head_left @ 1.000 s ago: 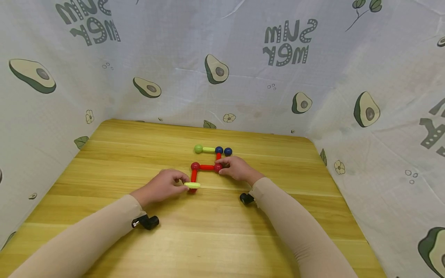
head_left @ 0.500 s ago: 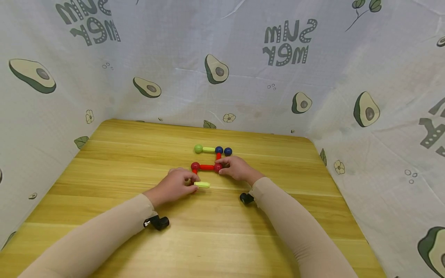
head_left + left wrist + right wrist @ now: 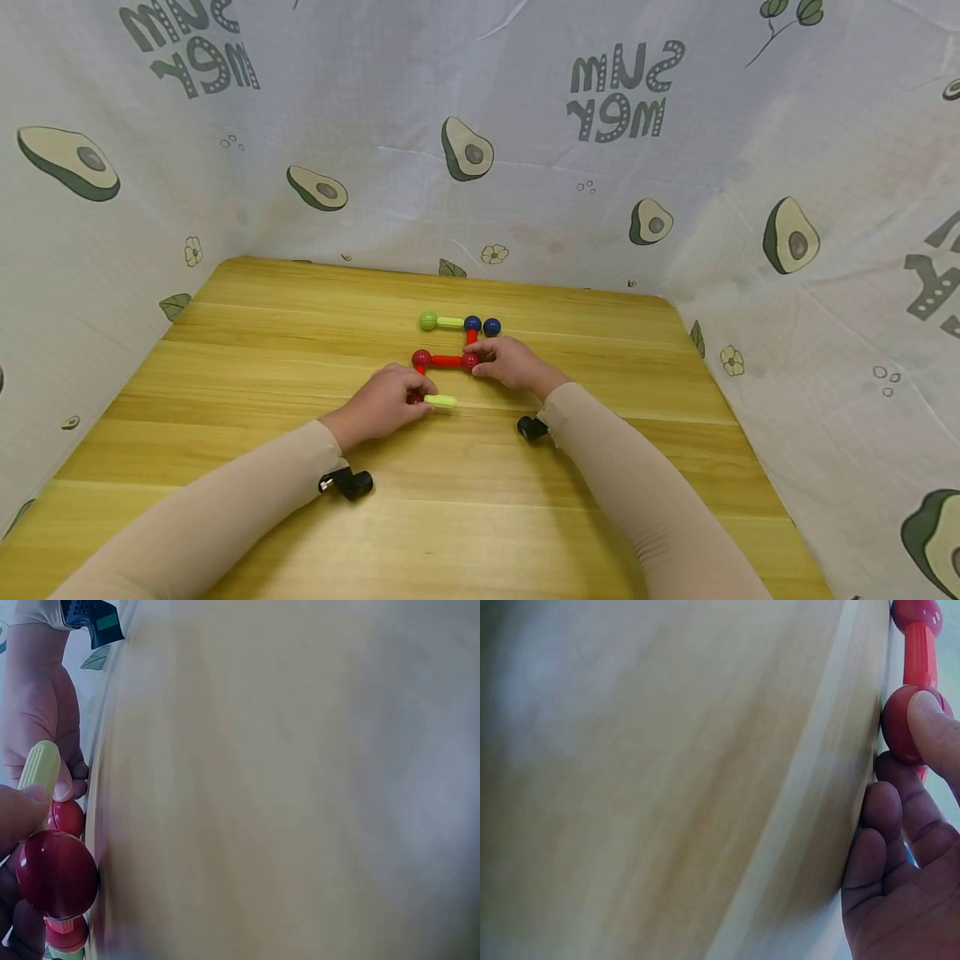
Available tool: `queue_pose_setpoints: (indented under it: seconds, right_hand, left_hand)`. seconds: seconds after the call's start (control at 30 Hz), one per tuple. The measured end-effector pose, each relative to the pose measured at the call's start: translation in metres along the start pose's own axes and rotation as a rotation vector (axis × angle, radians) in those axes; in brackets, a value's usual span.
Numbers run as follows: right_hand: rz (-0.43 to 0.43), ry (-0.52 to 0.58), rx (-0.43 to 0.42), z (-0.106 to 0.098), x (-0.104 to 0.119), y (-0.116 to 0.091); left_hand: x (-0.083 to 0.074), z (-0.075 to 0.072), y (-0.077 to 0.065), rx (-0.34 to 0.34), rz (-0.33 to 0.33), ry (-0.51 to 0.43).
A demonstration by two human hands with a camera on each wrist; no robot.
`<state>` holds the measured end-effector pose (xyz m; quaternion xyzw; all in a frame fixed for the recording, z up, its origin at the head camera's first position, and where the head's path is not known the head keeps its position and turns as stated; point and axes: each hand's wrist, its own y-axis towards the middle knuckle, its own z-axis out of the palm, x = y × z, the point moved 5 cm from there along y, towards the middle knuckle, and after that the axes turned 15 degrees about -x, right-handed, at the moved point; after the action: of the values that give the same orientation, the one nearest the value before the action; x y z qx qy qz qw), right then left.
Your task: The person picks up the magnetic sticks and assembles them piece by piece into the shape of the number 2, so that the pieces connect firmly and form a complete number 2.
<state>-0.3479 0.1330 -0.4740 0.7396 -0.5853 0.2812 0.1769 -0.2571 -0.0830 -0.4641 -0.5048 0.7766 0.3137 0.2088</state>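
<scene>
My left hand point(image 3: 381, 402) pinches a yellow-green magnetic rod point(image 3: 442, 402) between thumb and fingers, beside the near red ball point(image 3: 414, 400) of a zigzag of rods and balls. In the left wrist view the rod point(image 3: 40, 766) reaches close to that red ball point(image 3: 57, 874); whether they touch is hidden by the thumb. My right hand point(image 3: 513, 364) grips another red ball point(image 3: 470, 362) at a corner of the zigzag. The right wrist view has the thumb on this ball point(image 3: 901, 724), with a red rod point(image 3: 920, 656) running from it.
Farther back, a blue ball point(image 3: 472, 323), a yellow-green rod point(image 3: 450, 322) and a green ball point(image 3: 428, 322) continue the chain. A separate blue ball point(image 3: 492, 327) lies just right. Behind the wooden table point(image 3: 315, 287) hangs a white printed cloth point(image 3: 390, 75).
My left hand has moved right with the yellow-green rod, from over the near red ball to its right side. The right hand has stayed on its red ball.
</scene>
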Motion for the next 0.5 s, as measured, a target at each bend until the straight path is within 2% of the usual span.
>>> queue_pose_setpoints:
  seconds: [0.27,0.5]
  right_hand:
    - [0.015,0.011,0.004,0.0,0.0007,-0.0006]
    - [-0.006,0.011,0.0,-0.0005,0.0013,-0.0009]
  left_hand:
    - [-0.0004,0.0041,-0.0004,0.007,-0.011,0.017]
    - [-0.0011,0.0063,-0.0006,0.006,-0.008,0.033]
